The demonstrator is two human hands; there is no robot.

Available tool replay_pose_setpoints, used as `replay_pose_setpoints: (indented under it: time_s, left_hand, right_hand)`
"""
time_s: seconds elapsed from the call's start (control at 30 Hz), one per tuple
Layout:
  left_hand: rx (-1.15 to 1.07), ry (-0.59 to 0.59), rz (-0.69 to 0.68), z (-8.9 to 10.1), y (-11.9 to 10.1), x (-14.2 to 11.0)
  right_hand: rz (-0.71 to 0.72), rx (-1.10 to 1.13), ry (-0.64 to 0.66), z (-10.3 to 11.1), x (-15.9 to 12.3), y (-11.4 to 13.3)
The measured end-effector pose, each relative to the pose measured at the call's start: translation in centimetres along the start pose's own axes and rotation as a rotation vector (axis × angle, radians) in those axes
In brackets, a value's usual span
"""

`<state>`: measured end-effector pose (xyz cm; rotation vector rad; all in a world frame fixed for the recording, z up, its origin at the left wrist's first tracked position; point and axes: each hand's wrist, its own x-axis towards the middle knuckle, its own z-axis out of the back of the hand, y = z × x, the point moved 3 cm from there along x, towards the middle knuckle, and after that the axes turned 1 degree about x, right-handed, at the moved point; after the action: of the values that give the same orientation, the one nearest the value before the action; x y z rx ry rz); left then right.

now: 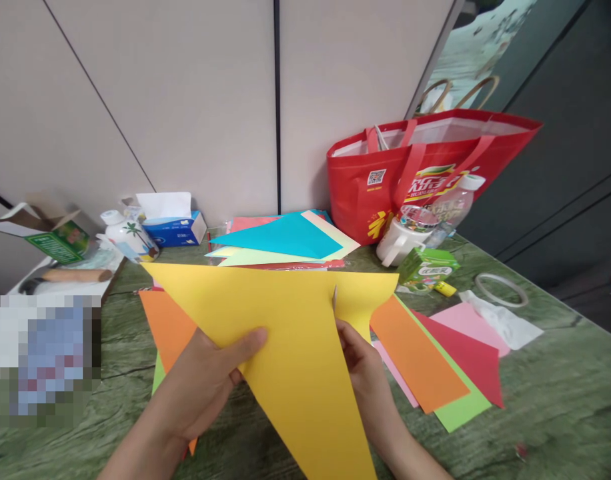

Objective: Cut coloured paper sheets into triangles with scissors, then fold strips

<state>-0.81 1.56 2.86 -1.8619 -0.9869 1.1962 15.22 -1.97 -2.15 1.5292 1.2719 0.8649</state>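
- Just above the near edge of the bench (560, 393), both hands hold one yellow sheet (285, 333), folded to a triangle.
- Left hand (205, 380): thumb on top near the sheet's left slanted edge, fingers hidden beneath; pinching the paper.
- Right hand (360, 363): mostly behind the sheet's right slanted edge, gripping it; finger spread cannot be told.
- Sheet's long axis: wide edge away from the person, point toward the camera, running down between the wrists. Both hands sit about level at mid-height, neither clearly nearer the tip.
- Under and beside it: orange sheets (415, 360), a lime green sheet (460, 410), red sheet (470, 357), pink sheet (468, 320), flat on the bench.
- Further back: a stack topped by a blue sheet (285, 237).
- Back row: tissue box (175, 227), white bottle (128, 237), white mug (400, 240), red tote bag (415, 167).
- Far right: tape ring (500, 290).
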Motion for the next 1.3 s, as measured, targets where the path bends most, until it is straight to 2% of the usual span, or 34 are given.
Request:
replay_pose_setpoints:
  time_s: [0.33,0.67,1.3]
  left_hand:
    - [-0.018,0.012,-0.022,-0.03,-0.05,0.06]
    - [0.048,-0.001,-0.004,-0.04,-0.17,-0.21]
    - [0.051,-0.025,-0.005,0.04,-0.21,-0.30]
  right_hand:
    - [-0.014,-0.001,-0.009,0.13,-0.03,-0.05]
    - [0.078,-0.029,-0.014,0.10,0.20,0.23]
    - [0.041,-0.087,-0.024,0.17,0.02,-0.10]
